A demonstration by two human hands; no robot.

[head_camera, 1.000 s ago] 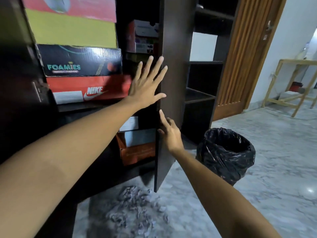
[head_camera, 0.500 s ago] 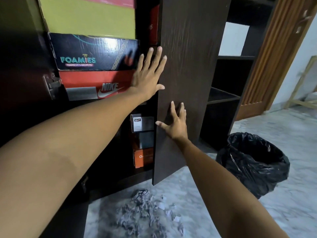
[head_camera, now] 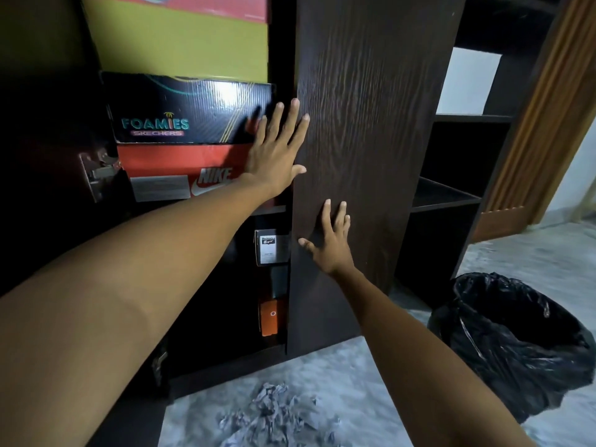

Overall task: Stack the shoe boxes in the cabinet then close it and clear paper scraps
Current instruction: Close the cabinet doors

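Left hand: the left hand (head_camera: 274, 156) is held flat with fingers straight and spread; nothing is gripped. Its fingertips and thumb are laid at the free edge of the cabinet door (head_camera: 364, 150), while the palm is seen in front of the shoe boxes.
Right hand: the right hand (head_camera: 330, 243) is pressed flat against the door's outer face, lower down, fingers straight and slightly spread, thumb pointed left toward the door's edge. Nothing is held.
Cabinet door: the dark wood-grain panel is seen part-way shut, a gap being left between its edge and the boxes.
Upper stack: a black Foamies box (head_camera: 190, 111) is set on a red Nike box (head_camera: 180, 172), with a yellow-green box (head_camera: 180, 50) above; all lie just left of the left hand.
Lower shelf: a small labelled box (head_camera: 269, 246) and an orange box (head_camera: 269, 317) are glimpsed in the gap; how they are stacked cannot quite be made out in the dark.
Paper scraps: a grey heap of paper scraps (head_camera: 277, 414) is left on the marble floor (head_camera: 371, 375), below both arms.
Bin: a bin lined with a black bag (head_camera: 516, 343) is stood to the right, near the open shelves (head_camera: 451, 195).
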